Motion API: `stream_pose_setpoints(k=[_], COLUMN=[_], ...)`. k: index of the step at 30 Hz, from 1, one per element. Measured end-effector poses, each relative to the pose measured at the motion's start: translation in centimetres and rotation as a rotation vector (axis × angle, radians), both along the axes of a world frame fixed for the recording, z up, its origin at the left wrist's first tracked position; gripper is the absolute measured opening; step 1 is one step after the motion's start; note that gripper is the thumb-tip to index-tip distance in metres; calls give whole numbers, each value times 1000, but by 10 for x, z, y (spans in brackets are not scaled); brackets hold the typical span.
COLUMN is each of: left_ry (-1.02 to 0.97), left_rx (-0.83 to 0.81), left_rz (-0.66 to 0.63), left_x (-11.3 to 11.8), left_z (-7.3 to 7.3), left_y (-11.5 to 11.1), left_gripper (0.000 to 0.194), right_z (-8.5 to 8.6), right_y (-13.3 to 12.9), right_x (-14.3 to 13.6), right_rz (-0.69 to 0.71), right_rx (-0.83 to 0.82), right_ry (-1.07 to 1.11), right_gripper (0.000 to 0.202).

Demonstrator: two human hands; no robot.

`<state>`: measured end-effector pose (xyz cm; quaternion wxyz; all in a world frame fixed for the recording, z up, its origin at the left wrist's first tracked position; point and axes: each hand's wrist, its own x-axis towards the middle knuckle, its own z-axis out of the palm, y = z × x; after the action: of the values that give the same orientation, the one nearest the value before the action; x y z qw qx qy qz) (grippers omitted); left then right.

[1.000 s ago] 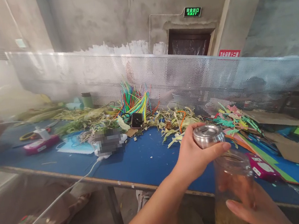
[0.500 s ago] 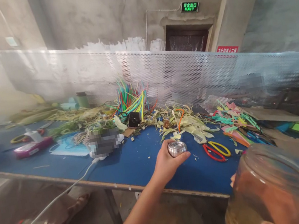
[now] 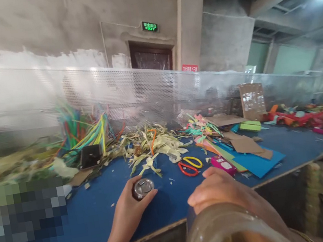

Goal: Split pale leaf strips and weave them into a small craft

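Observation:
My left hand [image 3: 129, 205] rests over the blue table, its fingers and thumb curled round a shiny round metal lid [image 3: 144, 187]. Close to the camera, a clear glass jar [image 3: 216, 227] is tilted, with its mouth facing me and something brownish inside. Behind the jar is my right hand [image 3: 225, 188], fingers bent around its far side; the palm side is hidden. A pair of scissors with one red and one yellow handle [image 3: 190, 166] lies beyond, between the two hands. A magenta object with white marks [image 3: 223, 165] shows just past my right hand.
Pale dried husks [image 3: 160, 148] are heaped behind the scissors. Colourful pipe cleaners [image 3: 98, 133] stand at the back left. Coloured sheets [image 3: 258, 162] and brown cardboard [image 3: 246, 144] lie to the right. A perforated metal screen [image 3: 149, 86] runs along the back.
The view has swung to the right. The jar has come closer to the camera and tipped its mouth towards me, with my right hand around it. My left hand stays on the metal lid.

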<state>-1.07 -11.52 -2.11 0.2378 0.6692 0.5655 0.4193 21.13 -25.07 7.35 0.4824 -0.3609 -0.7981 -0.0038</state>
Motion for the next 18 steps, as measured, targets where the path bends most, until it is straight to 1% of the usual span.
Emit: stream_pose_setpoints(k=[2,3,5,7,11,12,16,18], left_ry=[33,44,56,67,96,100,91,119], left_rx=[-21,-33,-52,-65,-102,-109,-133,-95], left_rz=[11,12,16,14,12,16,29,80], left_x=[1,1,1,1,0,1,5,7], left_z=[0,0,0,1,3,4,11,17], left_y=[1,1,2,1,-1,-1,-3,-7], left_gripper=[60,61,61,61,60,60,60,57], right_z=[11,16,23,30,48,54,74,80], right_y=[-6,-7,-10,-11,-19,-21,-31,-32], right_x=[-5,-6,-7,-6,-2,-2,1,1], right_rz=[21,31,37,14,-5,0,-36,-23], right_rx=[-16,6,92,188,321,341,327,374], right_ry=[30,34,26,10,-9,-21,-65,-47], right_gripper=[40,39,36,34,28,28,22,22])
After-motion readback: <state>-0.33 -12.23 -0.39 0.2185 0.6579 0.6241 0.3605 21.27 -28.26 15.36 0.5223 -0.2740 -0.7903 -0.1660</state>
